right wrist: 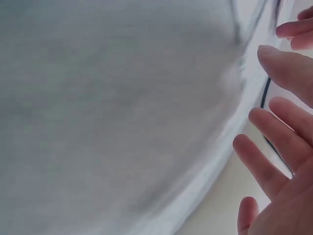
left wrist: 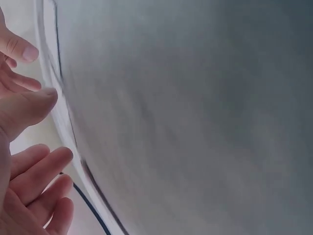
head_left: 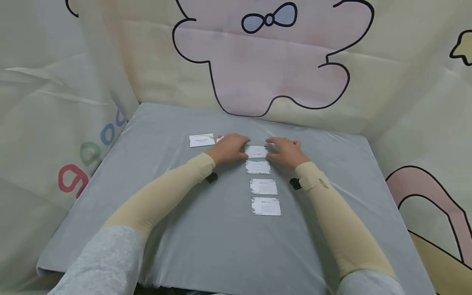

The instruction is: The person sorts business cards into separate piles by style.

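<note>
Several white cards with printed text and leafy corners lie in a column on the grey cloth-covered table. The farthest card lies between my two hands. My left hand is at its left edge, thumb and fingers spread apart; my right hand is at its right edge, fingers spread likewise. Whether the fingertips touch the card cannot be told. Nearer me are a second card, a third card and the nearest card. Both wrist views show loosely bent fingers holding nothing.
To the left of my left hand lies a white card with a green mark. Beside it, a card with red print is partly hidden by that hand. Printed curtains hang behind and on both sides of the grey table.
</note>
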A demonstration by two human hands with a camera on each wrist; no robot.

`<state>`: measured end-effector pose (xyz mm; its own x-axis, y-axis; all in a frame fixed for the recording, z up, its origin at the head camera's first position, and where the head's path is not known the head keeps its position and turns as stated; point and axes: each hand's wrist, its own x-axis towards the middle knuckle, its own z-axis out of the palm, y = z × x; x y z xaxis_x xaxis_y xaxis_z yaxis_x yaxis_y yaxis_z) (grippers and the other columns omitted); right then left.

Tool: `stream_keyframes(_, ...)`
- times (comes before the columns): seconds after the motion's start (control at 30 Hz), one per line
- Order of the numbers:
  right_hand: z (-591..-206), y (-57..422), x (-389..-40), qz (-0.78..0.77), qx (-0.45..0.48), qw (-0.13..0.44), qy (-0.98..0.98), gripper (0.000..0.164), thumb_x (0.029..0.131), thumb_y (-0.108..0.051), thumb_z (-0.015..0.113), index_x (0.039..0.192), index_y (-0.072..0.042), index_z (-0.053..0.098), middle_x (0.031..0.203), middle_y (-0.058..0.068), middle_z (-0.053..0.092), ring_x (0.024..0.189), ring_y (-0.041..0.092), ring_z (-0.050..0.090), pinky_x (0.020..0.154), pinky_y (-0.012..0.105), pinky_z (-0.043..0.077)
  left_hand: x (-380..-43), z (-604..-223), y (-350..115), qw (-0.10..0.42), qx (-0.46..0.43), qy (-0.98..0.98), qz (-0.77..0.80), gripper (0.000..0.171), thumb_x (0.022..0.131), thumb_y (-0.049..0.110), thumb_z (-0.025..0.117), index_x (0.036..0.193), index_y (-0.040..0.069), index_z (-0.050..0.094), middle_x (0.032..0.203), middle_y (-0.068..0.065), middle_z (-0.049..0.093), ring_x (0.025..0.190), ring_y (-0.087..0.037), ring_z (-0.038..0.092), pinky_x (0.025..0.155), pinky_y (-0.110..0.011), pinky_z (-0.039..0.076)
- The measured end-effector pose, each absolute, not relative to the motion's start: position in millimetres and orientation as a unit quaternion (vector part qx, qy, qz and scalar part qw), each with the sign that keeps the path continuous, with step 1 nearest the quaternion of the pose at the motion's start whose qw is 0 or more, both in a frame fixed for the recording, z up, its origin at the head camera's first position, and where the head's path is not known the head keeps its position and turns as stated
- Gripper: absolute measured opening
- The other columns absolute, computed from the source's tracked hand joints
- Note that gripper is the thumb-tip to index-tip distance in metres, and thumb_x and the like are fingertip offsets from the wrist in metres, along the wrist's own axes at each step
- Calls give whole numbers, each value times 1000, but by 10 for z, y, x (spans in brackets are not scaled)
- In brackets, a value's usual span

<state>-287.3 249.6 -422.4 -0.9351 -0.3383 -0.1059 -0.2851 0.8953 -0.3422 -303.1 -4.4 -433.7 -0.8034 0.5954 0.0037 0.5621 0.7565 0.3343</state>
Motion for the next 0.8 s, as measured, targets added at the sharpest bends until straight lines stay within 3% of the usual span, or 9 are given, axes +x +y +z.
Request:
stream_keyframes(0.53,-4371,2423,-2971,-193,-187,76,960,55,90,-35,75,141,-22,57,143,0,60,136,29,50,97,53,25,-3118,-4365,-34,59,300,939,156,59,88,38,76,139,12,60,129,-4,68,114,-19,62,105,-39,48)
stream_keyframes(0.8,-4432,2494,-3047,-225,-175,74,955,56,89,-35,76,141,-21,58,142,1,61,139,29,49,102,60,25,-3225,-4353,-7,61,303,934,177,60,89,31,74,143,13,55,128,-3,68,118,-19,60,105,-40,48)
